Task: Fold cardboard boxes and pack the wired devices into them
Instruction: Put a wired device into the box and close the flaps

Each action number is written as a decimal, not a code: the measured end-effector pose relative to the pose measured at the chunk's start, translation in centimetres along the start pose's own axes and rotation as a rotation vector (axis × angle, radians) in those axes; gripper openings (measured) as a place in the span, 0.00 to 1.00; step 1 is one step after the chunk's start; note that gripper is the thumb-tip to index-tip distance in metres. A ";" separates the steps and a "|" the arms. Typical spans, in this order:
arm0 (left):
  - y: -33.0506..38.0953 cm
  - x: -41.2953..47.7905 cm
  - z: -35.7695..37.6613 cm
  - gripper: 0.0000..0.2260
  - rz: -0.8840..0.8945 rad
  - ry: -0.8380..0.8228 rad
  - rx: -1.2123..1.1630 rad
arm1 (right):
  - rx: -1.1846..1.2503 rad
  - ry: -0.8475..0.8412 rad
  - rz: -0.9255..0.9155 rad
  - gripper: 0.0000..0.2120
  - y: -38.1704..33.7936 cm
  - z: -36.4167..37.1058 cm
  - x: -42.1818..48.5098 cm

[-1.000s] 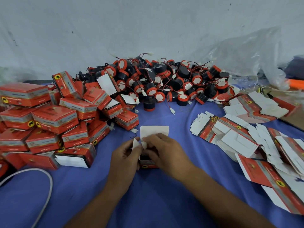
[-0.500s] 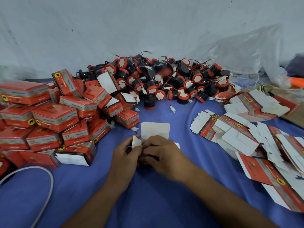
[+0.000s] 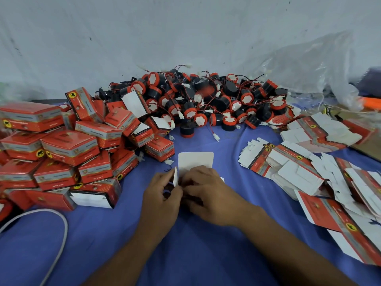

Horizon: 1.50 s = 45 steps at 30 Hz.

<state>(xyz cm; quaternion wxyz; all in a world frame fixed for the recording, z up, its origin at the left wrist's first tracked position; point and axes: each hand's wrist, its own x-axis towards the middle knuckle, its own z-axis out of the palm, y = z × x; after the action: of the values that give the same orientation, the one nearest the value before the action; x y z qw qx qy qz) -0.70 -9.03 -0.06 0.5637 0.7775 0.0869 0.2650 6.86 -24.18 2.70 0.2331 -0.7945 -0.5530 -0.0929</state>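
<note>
Near the middle of the blue cloth (image 3: 195, 254), the left hand (image 3: 162, 196) and right hand (image 3: 209, 195) both pinch 1 cardboard box (image 3: 195, 162) with curled fingers, its white flap open toward the device pile (image 3: 206, 100) at the far edge.

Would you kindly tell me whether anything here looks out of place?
The front box of the left pile lies with a white end showing, seemingly unclosed; most boxes around it look shut.
</note>
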 end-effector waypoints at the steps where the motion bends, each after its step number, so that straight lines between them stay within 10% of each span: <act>1: 0.1 -0.1 0.0 0.18 0.033 0.000 0.025 | 0.004 0.010 0.020 0.07 -0.1 -0.1 0.0; 22: -0.5 0.5 1.0 0.13 0.126 -0.177 0.234 | 0.355 0.075 0.079 0.05 3.5 -2.2 -1.4; 29: -0.2 0.7 1.2 0.10 0.108 -0.219 0.238 | 0.287 0.410 0.506 0.04 5.2 -4.3 -1.8; 38: -0.5 0.5 0.8 0.11 -0.027 -0.180 0.086 | 1.243 0.353 0.764 0.10 6.0 -2.8 -1.7; 45: -0.6 1.0 0.1 0.25 0.061 -0.294 0.016 | 0.800 0.120 0.541 0.20 4.4 -0.5 -1.2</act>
<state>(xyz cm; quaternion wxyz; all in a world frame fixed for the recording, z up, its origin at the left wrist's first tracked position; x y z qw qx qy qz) 0.27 -8.52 -0.33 0.5556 0.8148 -0.0183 0.1646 10.53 -26.63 1.51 0.5675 -0.7510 -0.3047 0.1455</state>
